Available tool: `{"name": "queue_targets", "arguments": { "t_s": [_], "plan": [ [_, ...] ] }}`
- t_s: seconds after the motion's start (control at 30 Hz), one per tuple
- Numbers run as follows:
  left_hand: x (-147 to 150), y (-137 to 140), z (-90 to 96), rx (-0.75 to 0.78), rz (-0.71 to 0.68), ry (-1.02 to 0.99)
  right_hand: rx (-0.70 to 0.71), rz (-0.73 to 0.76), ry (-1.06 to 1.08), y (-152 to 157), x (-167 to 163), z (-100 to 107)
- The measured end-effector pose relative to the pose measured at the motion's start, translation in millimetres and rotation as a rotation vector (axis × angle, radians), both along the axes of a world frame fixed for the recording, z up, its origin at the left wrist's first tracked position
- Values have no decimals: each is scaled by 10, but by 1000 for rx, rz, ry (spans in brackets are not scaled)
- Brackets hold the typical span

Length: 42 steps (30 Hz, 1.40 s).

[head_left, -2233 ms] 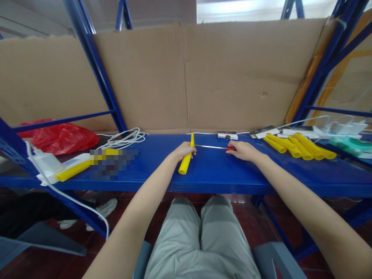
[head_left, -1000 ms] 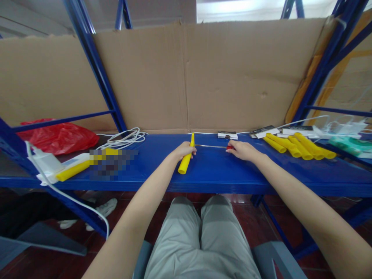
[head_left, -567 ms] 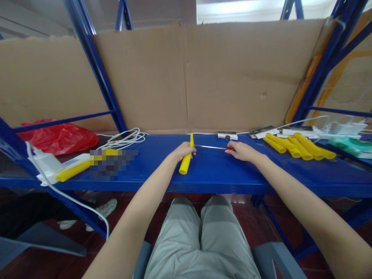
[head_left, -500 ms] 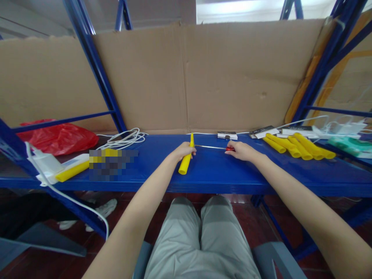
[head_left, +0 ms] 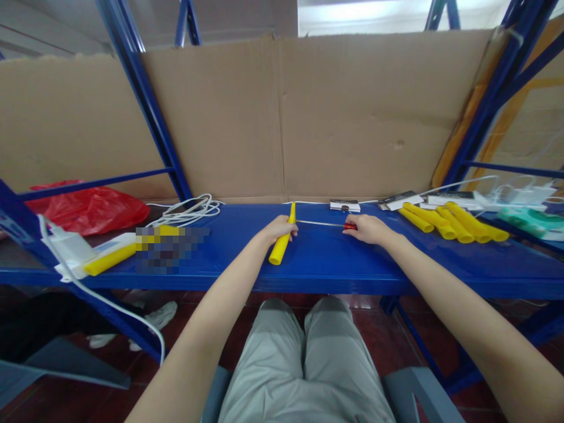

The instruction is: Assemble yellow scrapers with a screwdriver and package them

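My left hand (head_left: 279, 228) is closed around a yellow tapered tube (head_left: 279, 251), held tilted over the blue shelf, its narrow end pointing away from me and its wide end towards me. In my right hand (head_left: 368, 229) is a screwdriver (head_left: 322, 223) with a red handle. Its thin metal shaft points left and reaches the tube's side by my left fingers. Whether the tip touches a screw there is too small to tell.
Several yellow tubes (head_left: 456, 223) lie at the right, near small white-and-black boxes (head_left: 400, 200). A small box (head_left: 345, 205) stands against the cardboard (head_left: 352, 117). Leftwards are coiled white cable (head_left: 194, 210), a red plastic bag (head_left: 92, 208) and another yellow tube (head_left: 110, 260).
The yellow tube has tilted slightly, its narrow end shifting right and its wide end left. My right hand and the screwdriver have moved very slightly to the right.
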<state>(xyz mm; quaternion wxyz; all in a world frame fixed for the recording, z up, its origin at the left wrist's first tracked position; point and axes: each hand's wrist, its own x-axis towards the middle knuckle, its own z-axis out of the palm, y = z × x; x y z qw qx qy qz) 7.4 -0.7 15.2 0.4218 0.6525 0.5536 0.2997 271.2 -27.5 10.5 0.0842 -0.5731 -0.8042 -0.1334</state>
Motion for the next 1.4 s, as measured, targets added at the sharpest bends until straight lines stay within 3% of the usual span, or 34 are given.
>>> {"name": "queue_targets", "arguments": {
  "t_s": [0.5, 0.77, 0.9, 1.17, 1.4],
  "plan": [
    [-28, 52, -28, 4, 4, -16, -13, -1, -5, -22, 26, 4],
    [-28, 59, -32, -1, 11, -19, -90, 50, 116, 33, 40, -38],
    [-31, 63, -32, -3, 16, -16, -54, 88, 168, 72, 57, -61],
    [-29, 46, -25, 9, 13, -3, 47, 64, 25, 14, 37, -18],
    [-16, 31, -19, 26, 21, 31, 36, 48, 10, -3, 28, -7]
  ]
}}
